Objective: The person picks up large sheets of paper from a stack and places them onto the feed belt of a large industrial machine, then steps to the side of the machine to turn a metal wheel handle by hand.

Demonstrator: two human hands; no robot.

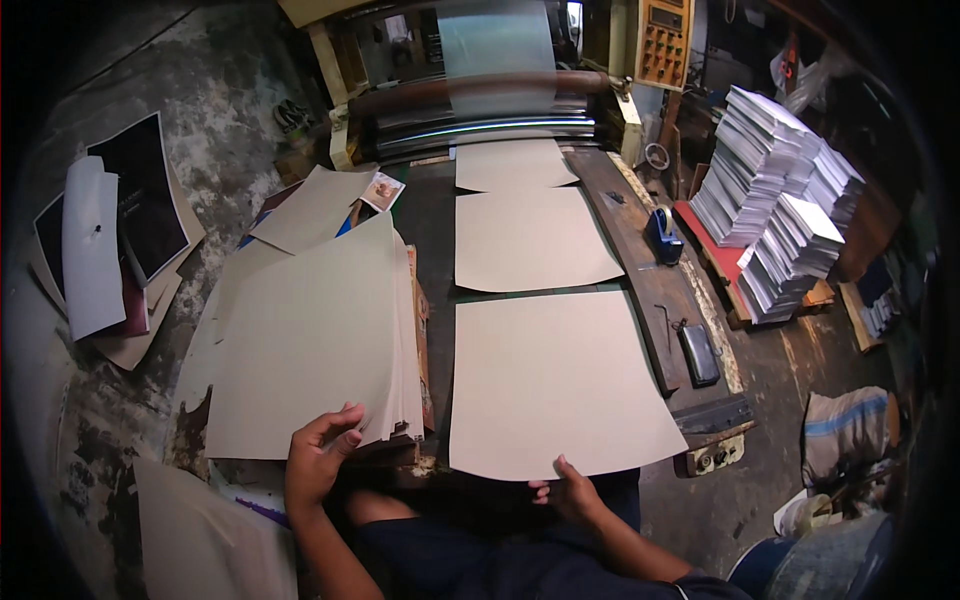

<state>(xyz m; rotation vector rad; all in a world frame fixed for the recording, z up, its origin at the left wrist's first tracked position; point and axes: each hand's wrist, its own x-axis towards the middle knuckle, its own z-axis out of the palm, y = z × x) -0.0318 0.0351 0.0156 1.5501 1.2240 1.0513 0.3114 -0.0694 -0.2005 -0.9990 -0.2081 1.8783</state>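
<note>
1. Head view, right hand: the right hand (575, 492) grips the near edge of the nearest beige sheet (560, 385), thumb on top and fingers curled below.
2. That sheet lies on the desk (440, 340) in front of the person, right of the tall stack of beige sheets, its near edge reaching the person's lap.
3. Left hand: the left hand (322, 455) is at the near right corner of the stack of beige sheets (300, 340). Its fingers are loosely bent, thumb and forefinger apart; whether they touch the top sheet is hard to tell from above.
4. Beyond the nearest sheet, a middle beige sheet (535, 240) and a far beige sheet (512, 165) continue the row toward a roller machine (490, 130), where translucent film (500, 50) hangs over the rollers.
5. Along the row's right side runs a dark rail (622, 250); beside it are a blue tape dispenser (664, 235) and a dark oblong box (700, 354).
6. Farther right, piles of white paper (750, 170) stand on a red board (712, 255). At the left, loose dark-printed sheets (150, 200) lie on the stained floor (225, 100).
</note>
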